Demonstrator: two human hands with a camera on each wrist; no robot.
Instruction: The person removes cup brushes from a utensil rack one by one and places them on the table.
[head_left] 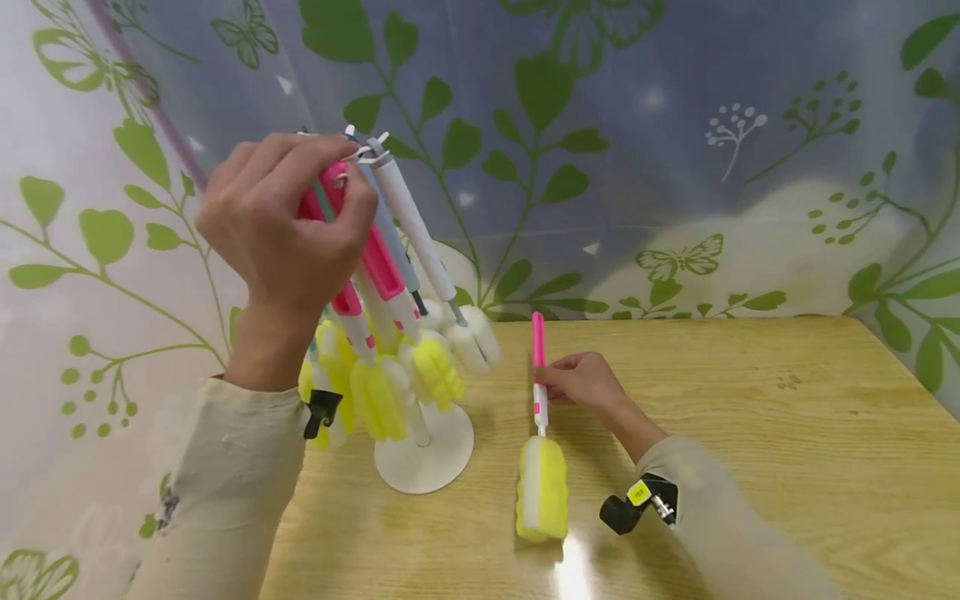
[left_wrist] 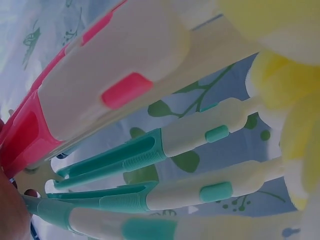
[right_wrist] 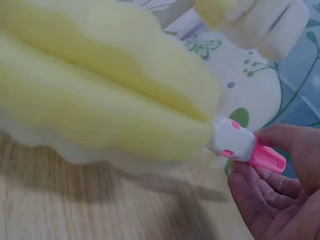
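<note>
My left hand [head_left: 285, 217] grips the top of a pink-handled sponge brush [head_left: 378, 262] at the head of a white stand [head_left: 438, 479]. Several other brushes hang round it, some with teal handles [left_wrist: 140, 152], others with white or grey handles [head_left: 412, 217]. The fingertips are partly hidden behind the hand and handles. Lower down to the right, my right hand [head_left: 585, 379] pinches the pink and white handle of another sponge brush [head_left: 543, 492] between thumb and fingers. Its yellow and white sponge head points towards me, low over the table; whether it touches the wood I cannot tell.
A wooden table [head_left: 750, 417] stretches out to the right. Behind it hangs a curtain [head_left: 637, 192] printed with green leaves and butterflies. Yellow sponge heads [head_left: 378, 400] and white ones [head_left: 472, 337] hang close together above the stand's round base.
</note>
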